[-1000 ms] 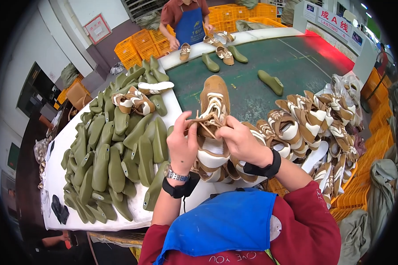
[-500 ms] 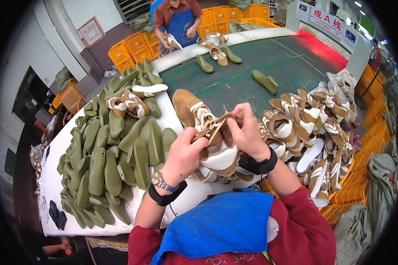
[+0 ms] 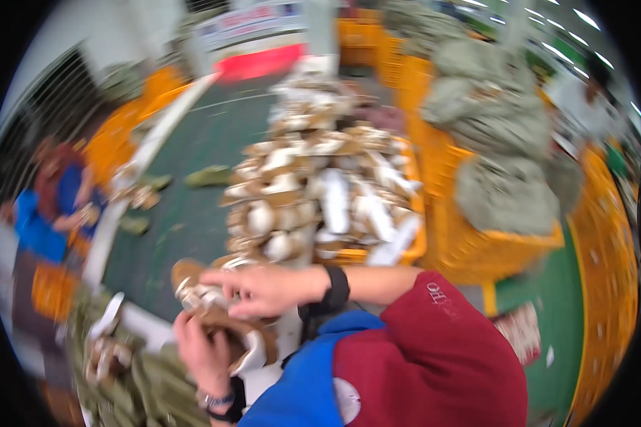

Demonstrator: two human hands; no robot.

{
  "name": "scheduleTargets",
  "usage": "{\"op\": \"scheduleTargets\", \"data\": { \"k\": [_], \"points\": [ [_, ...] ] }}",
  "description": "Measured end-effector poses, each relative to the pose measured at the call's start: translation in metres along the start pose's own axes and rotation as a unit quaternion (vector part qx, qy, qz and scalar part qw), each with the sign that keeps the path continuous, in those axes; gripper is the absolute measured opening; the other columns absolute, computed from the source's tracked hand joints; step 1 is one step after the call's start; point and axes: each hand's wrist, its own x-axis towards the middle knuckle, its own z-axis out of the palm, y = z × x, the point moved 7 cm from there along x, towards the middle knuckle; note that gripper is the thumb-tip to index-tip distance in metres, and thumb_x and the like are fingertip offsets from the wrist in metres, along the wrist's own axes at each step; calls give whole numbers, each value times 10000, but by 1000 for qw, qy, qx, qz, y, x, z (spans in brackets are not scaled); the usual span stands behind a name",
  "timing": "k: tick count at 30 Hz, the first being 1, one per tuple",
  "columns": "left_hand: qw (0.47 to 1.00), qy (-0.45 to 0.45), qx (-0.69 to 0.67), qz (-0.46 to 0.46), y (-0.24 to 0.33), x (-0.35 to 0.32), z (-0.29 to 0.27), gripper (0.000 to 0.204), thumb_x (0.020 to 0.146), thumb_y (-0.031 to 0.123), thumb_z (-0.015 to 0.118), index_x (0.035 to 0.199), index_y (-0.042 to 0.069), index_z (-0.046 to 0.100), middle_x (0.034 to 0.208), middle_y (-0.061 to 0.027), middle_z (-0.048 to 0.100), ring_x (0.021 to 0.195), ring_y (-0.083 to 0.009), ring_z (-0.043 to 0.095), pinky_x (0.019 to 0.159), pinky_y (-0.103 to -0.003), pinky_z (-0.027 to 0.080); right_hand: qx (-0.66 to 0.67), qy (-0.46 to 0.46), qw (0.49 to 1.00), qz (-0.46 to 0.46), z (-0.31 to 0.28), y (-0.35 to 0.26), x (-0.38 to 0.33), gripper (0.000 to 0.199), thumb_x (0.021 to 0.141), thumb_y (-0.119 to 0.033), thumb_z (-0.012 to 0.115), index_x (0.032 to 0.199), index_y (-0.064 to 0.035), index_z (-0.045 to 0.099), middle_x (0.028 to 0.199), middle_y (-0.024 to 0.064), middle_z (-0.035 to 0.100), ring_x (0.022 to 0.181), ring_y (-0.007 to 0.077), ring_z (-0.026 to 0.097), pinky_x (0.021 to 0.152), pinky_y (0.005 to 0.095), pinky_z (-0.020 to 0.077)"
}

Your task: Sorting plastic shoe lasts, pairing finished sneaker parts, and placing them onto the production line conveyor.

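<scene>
Motion blur softens almost everything, so small details are hard to read. Nearest, the person's red sleeve (image 3: 441,349) and blue apron (image 3: 299,391) fill the lower edge and hide part of the tabletop (image 3: 278,334). The left hand (image 3: 203,349) has its grip closed from below around a tan sandal (image 3: 217,313), at the tabletop's edge. The right hand (image 3: 263,290) lies across the top of the sandal, fingers curled on its straps; how firm this grip is, I cannot tell. Olive shoe lasts (image 3: 142,384) lie at lower left, partly cut off. Behind the hands, a heap of sandals (image 3: 320,192) rises. Orange crates (image 3: 470,206) hold grey-green sacks (image 3: 506,185). At far left another person (image 3: 53,206) is only a smear.
</scene>
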Motion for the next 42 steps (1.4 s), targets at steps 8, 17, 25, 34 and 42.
{"op": "scheduleTargets", "data": {
  "k": [8,17,25,34,42],
  "points": [
    [981,68,-171,64,28,-4,-12,324,716,63,534,1029,-21,518,1049,-222,502,915,-419,527,791,-416,448,-274,754,572,170,-456,-219,-388,211,888,-141,390,976,22,492,681,112,605,504,140,488,434,273,387],
    [988,99,-114,37,-1,-44,-31,369,658,47,617,1003,-17,500,1061,-213,511,968,-377,518,842,-417,462,-135,39,959,248,-49,-25,-89,272,860,-85,524,1112,-20,603,710,26,641,619,70,575,587,237,483],
    [956,197,71,-205,-34,-133,-101,328,694,55,582,1003,-1,489,1091,-165,491,934,-332,542,740,-377,502,-81,-243,967,6,104,-86,48,190,792,-9,563,966,15,638,726,115,663,637,163,649,606,257,501],
    [899,197,137,-366,-28,-196,-114,335,699,68,590,1009,7,478,1082,-147,485,935,-314,526,746,-368,501,-77,-459,864,-190,203,-133,41,253,756,-104,664,1001,-42,643,702,134,641,579,228,637,550,290,497],
    [858,235,239,-390,-4,-219,-123,334,661,53,580,965,-17,462,995,-151,457,840,-299,508,709,-360,474,-146,-623,764,-83,236,-116,20,401,783,-396,626,1043,-91,639,918,214,654,951,195,617,838,413,439]
  ]
}}
